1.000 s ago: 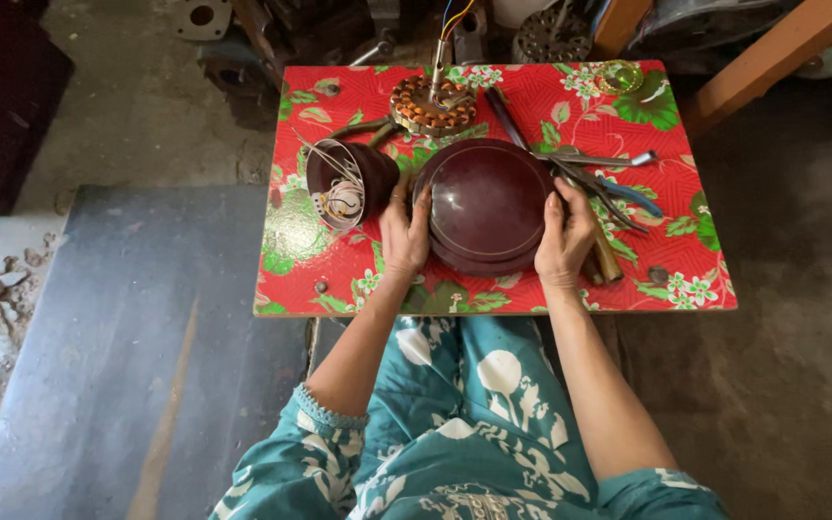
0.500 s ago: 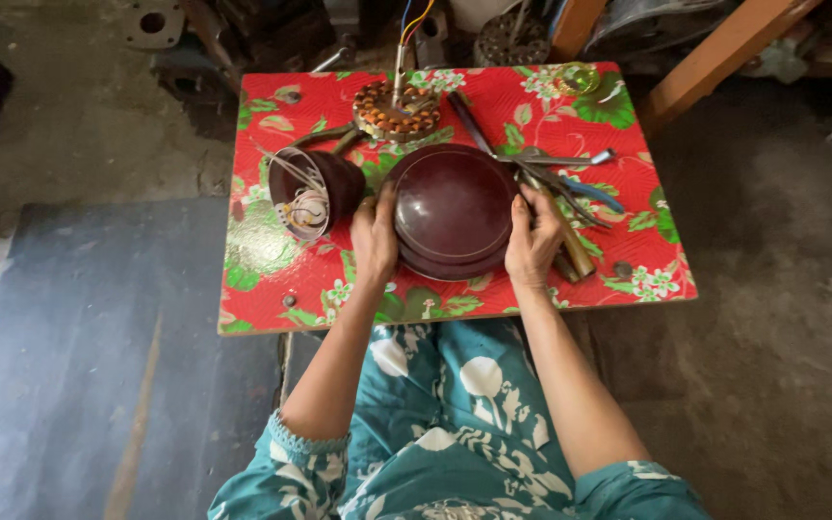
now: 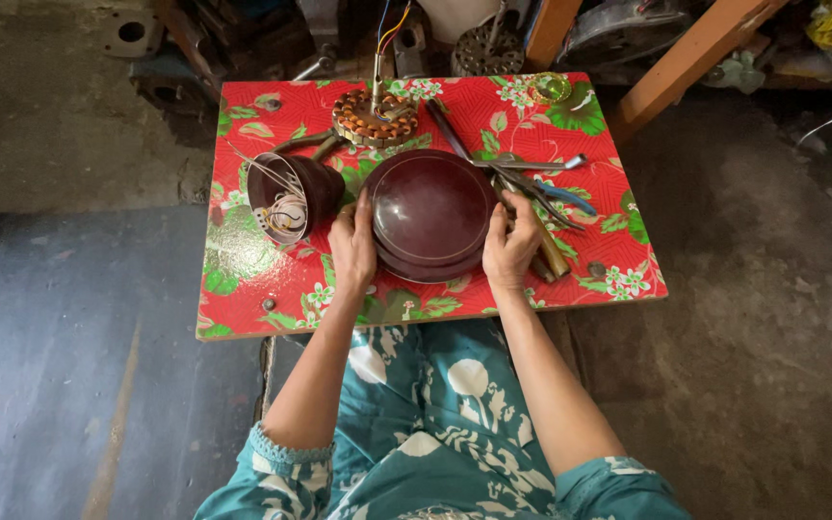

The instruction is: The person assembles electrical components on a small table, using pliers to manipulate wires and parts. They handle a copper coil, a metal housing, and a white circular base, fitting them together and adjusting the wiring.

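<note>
A person is sitting at a small surface [image 3: 243,260] with a red cloth full of green leaves and white flowers. In the middle a round dark brown cover [image 3: 429,212] is lying, shaped like a shallow dome. The left hand [image 3: 353,248] is gripping its left edge, with the fingers curled on the rim. The right hand [image 3: 510,246] is gripping its right edge the same way. So both hands are holding the cover, one on each side.

Just left of the cover, a second brown cup-shaped shell [image 3: 293,193] is lying on its side, with thin wires showing inside it. Behind the cover, a ring of copper wire coils [image 3: 374,117] is sitting with coloured wires going up from it. Right of the cover, some hand tools [image 3: 541,188] are lying in a bunch, one with a blue handle. A small yellow-green ring [image 3: 551,89] is sitting near the far right corner.
</note>
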